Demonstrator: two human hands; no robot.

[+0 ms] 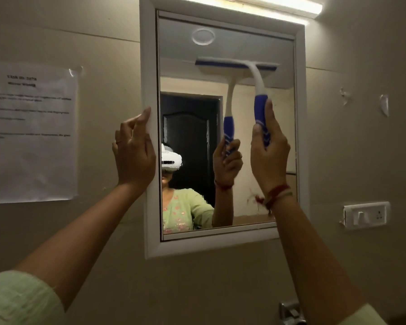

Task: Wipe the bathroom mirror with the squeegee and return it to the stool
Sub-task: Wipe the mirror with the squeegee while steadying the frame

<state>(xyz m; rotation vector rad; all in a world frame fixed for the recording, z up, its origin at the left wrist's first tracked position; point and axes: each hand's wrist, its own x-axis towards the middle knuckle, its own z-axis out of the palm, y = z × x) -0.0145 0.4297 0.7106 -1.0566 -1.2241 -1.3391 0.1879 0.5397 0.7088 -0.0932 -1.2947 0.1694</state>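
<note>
The right hand (268,151) grips the squeegee (258,83) by its blue handle section, fingers curled round the grip with the thumb laid along it. The white neck curves up from the grip to the blade. The blade lies horizontal on the upper part of the mirror (192,66), right of centre, where it meets its own reflection in the glass.

The left hand (134,151) holds the white frame (150,66) at its left edge. The thumb lies straight up along the frame face and the fingers are curled beside the outer edge. A ring shows on one finger. A red thread (275,192) is tied round the right wrist, and a pale green sleeve (14,299) covers the left forearm.

The glass reflects a white headset, a pale green garment and a dark doorway.

A lit tube light (267,5) runs above the frame. A printed paper sheet (31,148) is taped to the wall on the left. Its top line appears to begin "TASK ID"; the remaining print is too blurred to read. A white switch plate (365,215) with a socket is mounted on the wall to the right of the mirror. No brand marking is legible on the squeegee.
</note>
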